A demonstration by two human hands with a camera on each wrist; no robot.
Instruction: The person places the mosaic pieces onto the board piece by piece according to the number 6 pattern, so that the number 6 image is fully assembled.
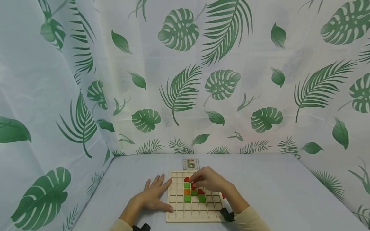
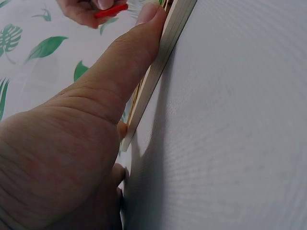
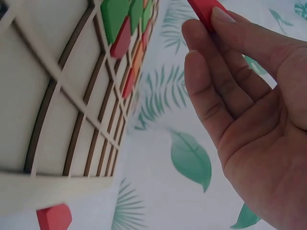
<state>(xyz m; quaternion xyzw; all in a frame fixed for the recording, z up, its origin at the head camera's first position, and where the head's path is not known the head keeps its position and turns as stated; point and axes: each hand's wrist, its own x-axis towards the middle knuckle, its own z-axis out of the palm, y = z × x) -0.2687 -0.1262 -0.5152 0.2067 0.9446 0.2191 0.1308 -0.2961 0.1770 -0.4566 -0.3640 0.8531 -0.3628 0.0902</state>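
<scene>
A wooden grid board (image 1: pixel 177 215) lies flat, with red, orange and green tiles in its middle cells. Between thumb and fingertips my right hand (image 1: pixel 209 179) pinches a red tile (image 3: pixel 204 10), held above the board's upper middle. Beneath and around it are a green tile (image 1: pixel 187 198), an orange tile (image 1: pixel 187 191) and a red tile (image 1: pixel 201 192); the hand hides some cells. My left hand (image 1: pixel 153 196) rests at the board's left side with fingers spread, its thumb (image 2: pixel 136 50) against the wooden edge.
Just behind the board lies a small card (image 1: pixel 190 163) printed with a coloured grid figure. A loose red tile (image 3: pixel 55 218) is on the table beside the board's right edge. Leaf-patterned cloth (image 1: pixel 231 128) walls the back and sides of the pale table (image 1: pixel 277 192).
</scene>
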